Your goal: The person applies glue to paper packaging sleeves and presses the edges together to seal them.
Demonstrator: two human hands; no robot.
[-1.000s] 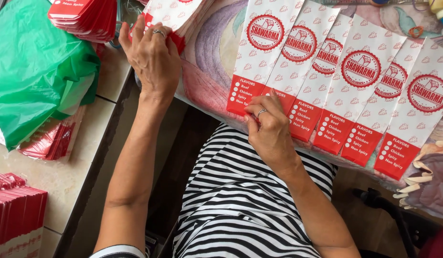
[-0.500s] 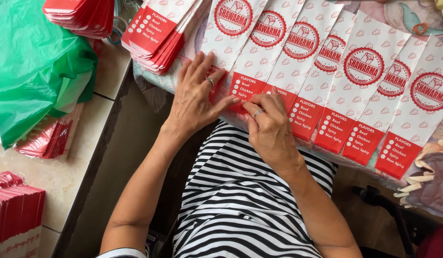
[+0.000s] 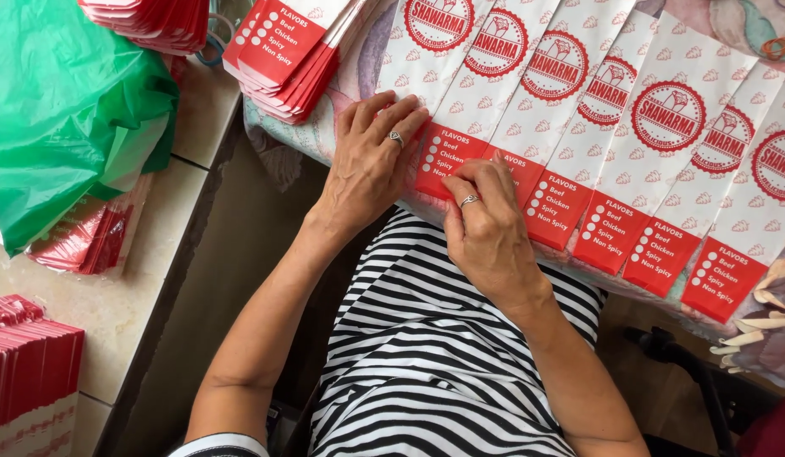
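The paper sleeves [image 3: 528,110] were white with red round emblems and red lower panels, laid overlapping in a fanned row on the patterned cloth [image 3: 325,135] over the lap. Their long axes ran from upper right to lower left, red ends toward the person. The left hand [image 3: 371,165] lay flat, fingers spread, pressing the leftmost sleeve's edge. The right hand [image 3: 485,233] was curled, fingertips pinching the neighbouring sleeve's red end.
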